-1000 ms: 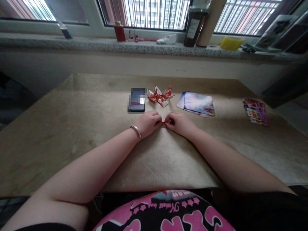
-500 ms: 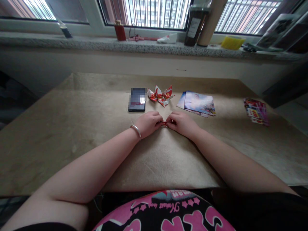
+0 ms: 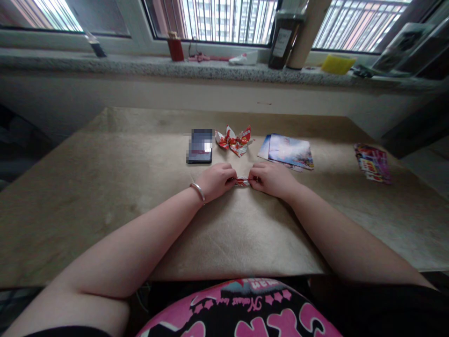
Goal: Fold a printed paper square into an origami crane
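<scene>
Between my two hands is a small strip of folded red and white printed paper, its ends hidden by my fingers. My left hand, with a silver bangle at the wrist, pinches its left end. At its right end my right hand is closed in a pinch too. Just behind the hands stands a folded paper piece with pointed petals in the same red and white print. A dark phone, its screen blurred, lies behind my left hand.
Glossy picture sheets are stacked behind my right hand. Farther right lies a fanned pile of colourful printed papers. The table ends at a wall below a granite sill, which holds a dark bottle and a yellow sponge-like block.
My right hand has shifted a little to the right, away from my left hand. More of the paper strip shows between them. My left hand has hardly moved.
</scene>
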Demonstrator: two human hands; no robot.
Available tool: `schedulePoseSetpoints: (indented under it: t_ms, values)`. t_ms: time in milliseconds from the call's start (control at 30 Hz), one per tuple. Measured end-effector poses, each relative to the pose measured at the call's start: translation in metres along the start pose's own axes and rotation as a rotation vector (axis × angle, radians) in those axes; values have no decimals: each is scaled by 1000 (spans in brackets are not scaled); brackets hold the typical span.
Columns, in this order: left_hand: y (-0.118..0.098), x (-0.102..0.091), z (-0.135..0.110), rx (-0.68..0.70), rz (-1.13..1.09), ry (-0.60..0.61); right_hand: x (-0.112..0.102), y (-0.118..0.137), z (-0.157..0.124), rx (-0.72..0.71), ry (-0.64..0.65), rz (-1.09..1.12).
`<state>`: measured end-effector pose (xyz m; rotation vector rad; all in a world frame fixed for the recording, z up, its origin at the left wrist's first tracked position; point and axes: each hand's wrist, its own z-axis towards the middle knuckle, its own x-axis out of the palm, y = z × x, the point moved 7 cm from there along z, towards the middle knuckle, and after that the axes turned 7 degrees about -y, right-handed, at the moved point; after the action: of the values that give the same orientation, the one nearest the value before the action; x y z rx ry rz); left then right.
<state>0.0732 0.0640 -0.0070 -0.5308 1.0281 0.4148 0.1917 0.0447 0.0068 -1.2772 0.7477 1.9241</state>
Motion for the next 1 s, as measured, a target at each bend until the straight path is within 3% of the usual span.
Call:
schedulePoseSetpoints:
  t_ms: [833, 1000]
  values:
    - [1, 1, -1, 34, 49, 9, 2, -5, -3, -46, 39, -82]
    - [-1, -1, -1, 38, 55, 4, -1, -3, -2, -113, 76, -219]
